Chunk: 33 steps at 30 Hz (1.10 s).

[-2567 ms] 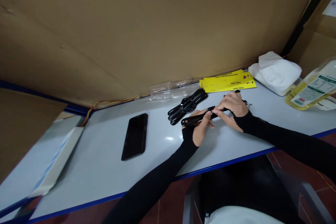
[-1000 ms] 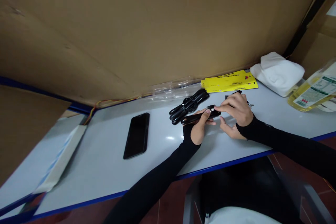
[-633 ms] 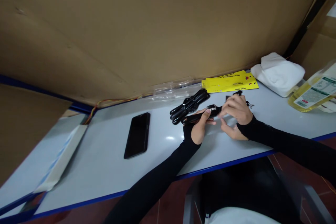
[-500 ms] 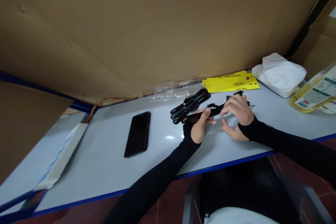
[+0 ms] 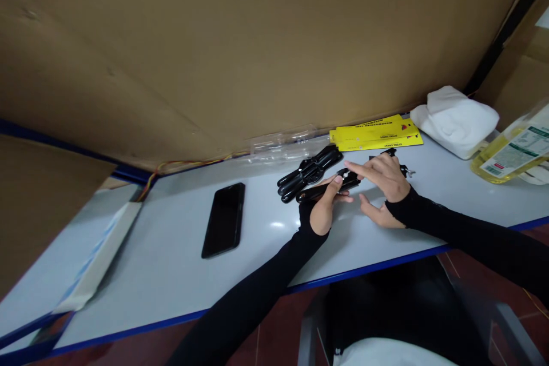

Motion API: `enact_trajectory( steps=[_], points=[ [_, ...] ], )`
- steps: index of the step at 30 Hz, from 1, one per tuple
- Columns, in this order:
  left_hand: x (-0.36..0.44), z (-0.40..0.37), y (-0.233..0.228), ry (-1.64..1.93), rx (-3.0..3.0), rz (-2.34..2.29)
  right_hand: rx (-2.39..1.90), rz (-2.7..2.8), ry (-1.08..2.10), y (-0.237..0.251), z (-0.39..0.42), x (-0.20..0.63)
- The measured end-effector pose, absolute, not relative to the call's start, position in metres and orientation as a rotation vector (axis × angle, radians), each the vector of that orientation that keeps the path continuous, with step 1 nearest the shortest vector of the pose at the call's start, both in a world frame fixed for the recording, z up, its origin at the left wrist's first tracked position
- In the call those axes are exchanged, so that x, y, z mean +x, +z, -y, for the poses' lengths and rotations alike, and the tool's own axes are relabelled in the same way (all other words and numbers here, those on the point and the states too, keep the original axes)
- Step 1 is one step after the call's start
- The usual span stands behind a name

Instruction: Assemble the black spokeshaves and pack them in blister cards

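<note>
My left hand (image 5: 326, 210) is closed around one handle of a black spokeshave (image 5: 309, 193), its thumb on top beside a small silver screw in the middle of the tool. Over the other end hovers my right hand (image 5: 388, 183), fingers apart, the index finger stretched to the tool's middle; whether it touches the screw I cannot tell. Just behind lie several more black spokeshaves (image 5: 311, 172) side by side. Small black parts and a silver screw (image 5: 410, 173) show past my right hand, partly hidden by it.
Yellow cards (image 5: 375, 134) with printing lie against the cardboard wall, next to clear plastic packaging (image 5: 281, 147). A black phone (image 5: 223, 220) rests to the left. At the right are a white cloth bundle (image 5: 457, 120) and a bottle of yellow liquid (image 5: 510, 151).
My right index finger has stretched out leftward to the middle of the spokeshave; earlier the fingers were curled over its right end. My left hand keeps its hold.
</note>
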State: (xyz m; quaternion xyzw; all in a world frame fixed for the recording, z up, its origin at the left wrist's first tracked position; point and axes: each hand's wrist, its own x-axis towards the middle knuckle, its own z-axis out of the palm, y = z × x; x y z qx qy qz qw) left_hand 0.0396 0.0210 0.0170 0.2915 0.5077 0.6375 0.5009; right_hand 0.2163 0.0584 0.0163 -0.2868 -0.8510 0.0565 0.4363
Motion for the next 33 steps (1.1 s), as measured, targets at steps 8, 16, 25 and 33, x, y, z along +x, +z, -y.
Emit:
enact_trajectory(
  steps=[8, 16, 25, 33],
  points=[
    [0.038, -0.0225, 0.017, 1.53, 0.713, -1.169, -0.717, 2.113, 0.185, 0.0215, -0.0556, 0.2171],
    [0.0391, -0.0204, 0.0174, 1.512, 0.723, -1.177, -0.724, 2.13, 0.167, 0.0206, -0.0579, 0.2187],
    [0.04, -0.0213, 0.0157, 1.561, 0.678, -1.162, -0.734, 2.156, 0.217, 0.0204, -0.0553, 0.2181],
    [0.0394, -0.0196, 0.015, 1.544, 0.691, -1.144, -0.686, 2.109, 0.196, 0.0183, -0.0589, 0.2171]
  ],
)
